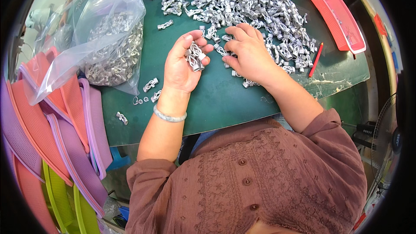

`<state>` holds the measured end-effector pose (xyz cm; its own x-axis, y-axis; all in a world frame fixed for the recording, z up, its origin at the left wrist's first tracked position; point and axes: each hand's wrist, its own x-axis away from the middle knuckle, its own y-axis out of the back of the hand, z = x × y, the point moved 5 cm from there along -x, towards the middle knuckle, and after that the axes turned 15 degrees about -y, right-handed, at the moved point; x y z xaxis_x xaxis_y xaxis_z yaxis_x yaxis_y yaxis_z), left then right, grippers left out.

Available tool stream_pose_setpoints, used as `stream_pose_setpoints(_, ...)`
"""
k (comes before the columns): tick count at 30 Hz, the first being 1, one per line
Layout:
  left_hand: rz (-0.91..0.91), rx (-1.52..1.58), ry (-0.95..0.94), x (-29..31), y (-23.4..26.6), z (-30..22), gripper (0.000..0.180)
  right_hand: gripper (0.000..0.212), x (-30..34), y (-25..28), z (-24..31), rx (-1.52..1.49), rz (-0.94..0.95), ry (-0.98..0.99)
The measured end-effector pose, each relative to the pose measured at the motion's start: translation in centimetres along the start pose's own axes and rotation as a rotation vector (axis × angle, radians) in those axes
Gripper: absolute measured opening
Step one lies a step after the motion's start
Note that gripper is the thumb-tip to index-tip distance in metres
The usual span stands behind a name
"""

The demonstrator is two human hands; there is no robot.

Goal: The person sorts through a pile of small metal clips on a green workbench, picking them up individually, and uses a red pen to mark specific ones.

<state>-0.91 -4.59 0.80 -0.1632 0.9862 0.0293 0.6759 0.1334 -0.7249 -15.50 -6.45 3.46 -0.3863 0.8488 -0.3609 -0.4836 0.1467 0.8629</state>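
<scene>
My left hand (180,63), palm up with a pale bangle on the wrist, curls around several small silver metal parts (194,56). Each part has a ribbed round end and looped strands. Over the near edge of a large heap of the same metal parts (242,2), my right hand (249,54) reaches palm down. Its thumb and fingers are apart, touching loose parts (222,50) at the heap's edge. What lies under its palm is hidden. A few single parts (150,85) are scattered left of my left wrist.
A clear plastic bag (115,47) full of similar parts stands on the green table (208,104) at left. Stacked pink, purple and green baskets (65,134) lean beside it. A red pen (316,60) and a red basket (338,17) are at right. A fan (385,143) stands beyond.
</scene>
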Motion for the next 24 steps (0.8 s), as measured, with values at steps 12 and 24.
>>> stream_pose_setpoints(12, 0.058, -0.264, -0.004, 0.1, 0.0, 0.6, 0.014, 0.009, -0.2, -0.4, 0.2, 0.039, -0.040, 0.072)
stream_pose_setpoints(24, 0.085, -0.691, 0.014, 1.0, -1.1, 0.6, 0.029, 0.016, -0.2, -0.3, 0.3, -0.047, 0.106, 0.032)
